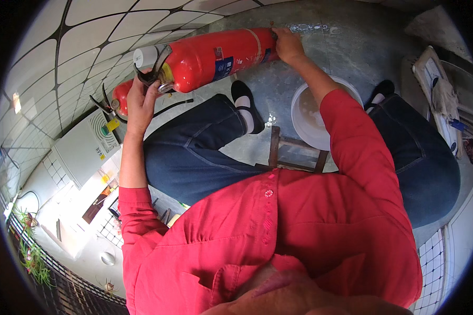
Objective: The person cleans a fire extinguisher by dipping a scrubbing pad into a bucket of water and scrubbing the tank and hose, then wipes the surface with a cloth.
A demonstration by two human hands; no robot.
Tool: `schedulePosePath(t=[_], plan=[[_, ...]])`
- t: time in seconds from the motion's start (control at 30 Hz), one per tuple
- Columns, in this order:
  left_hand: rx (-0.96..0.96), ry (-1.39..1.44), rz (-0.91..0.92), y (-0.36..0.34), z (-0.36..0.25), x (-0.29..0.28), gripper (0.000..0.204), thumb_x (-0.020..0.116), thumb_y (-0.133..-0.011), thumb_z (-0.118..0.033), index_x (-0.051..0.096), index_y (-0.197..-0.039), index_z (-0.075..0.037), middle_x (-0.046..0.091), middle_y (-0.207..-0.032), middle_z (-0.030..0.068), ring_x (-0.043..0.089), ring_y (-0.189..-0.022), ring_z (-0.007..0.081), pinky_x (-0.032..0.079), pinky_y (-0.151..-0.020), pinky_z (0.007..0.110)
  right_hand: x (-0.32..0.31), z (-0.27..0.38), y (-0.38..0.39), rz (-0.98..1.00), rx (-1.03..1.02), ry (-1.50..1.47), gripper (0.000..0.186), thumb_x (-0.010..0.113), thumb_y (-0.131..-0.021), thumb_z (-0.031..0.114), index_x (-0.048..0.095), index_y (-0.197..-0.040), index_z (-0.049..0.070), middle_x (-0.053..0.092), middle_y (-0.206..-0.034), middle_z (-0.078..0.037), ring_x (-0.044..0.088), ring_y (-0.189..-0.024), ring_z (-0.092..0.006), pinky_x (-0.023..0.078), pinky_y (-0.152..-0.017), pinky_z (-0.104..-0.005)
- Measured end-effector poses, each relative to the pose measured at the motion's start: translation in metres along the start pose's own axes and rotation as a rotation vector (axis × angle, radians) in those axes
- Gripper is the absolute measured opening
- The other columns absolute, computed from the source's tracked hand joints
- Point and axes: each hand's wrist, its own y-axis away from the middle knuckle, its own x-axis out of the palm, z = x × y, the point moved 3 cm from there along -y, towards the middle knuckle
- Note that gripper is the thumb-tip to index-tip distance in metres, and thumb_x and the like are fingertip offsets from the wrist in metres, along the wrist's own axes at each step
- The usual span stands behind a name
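A large red fire extinguisher [210,58] lies sideways across the space in front of me, its valve end to the left and its base to the right. My left hand [142,102] is closed around the black handle by the valve. At the other end my right hand [289,46] grips the rim of the base, with some fingers hidden behind it. Blue labels and a pale band show on the red body. Below the valve end, partly covered by my left hand, is a second, smaller red extinguisher [122,98] with a black hose [173,106].
A white bucket [309,126] with cloudy liquid stands between my legs, beside a wooden stool frame [275,147]. White tiles [97,26] line the left wall. A pale box [84,147] is at the left; a board with a rag [445,97] leans at the right. The grey floor [347,52] looks wet.
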Motion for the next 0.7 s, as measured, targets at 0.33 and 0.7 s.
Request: schedulePosePath(t=[0.33, 0.7], plan=[[-0.125, 0.164, -0.014, -0.003, 0.026, -0.002, 0.034, 0.053, -0.099, -0.005, 0.050, -0.133, 0.003, 0.063, -0.117, 0.0077, 0.056, -0.106, 0.0122, 0.045, -0.093, 0.026, -0.018, 0.061, 0.009, -0.190, -0.038, -0.238, 0.038, 0.049, -0.090, 0.003, 0.063, -0.125, 0.009, 0.062, -0.126, -0.015, 0.056, -0.117, -0.0331, 0.040, -0.103, -0.0448], [-0.276, 0.291, -0.039, -0.010, 0.049, -0.005, 0.032, 0.049, -0.102, -0.008, 0.052, -0.132, 0.001, 0.064, -0.115, 0.0055, 0.059, -0.101, 0.0105, 0.047, -0.088, 0.025, -0.070, 0.221, 0.045, -0.320, -0.413, -0.456, 0.044, 0.054, -0.085, 0.003, 0.058, -0.129, 0.007, 0.058, -0.125, -0.012, 0.054, -0.112, -0.0328, 0.043, -0.098, -0.0428]])
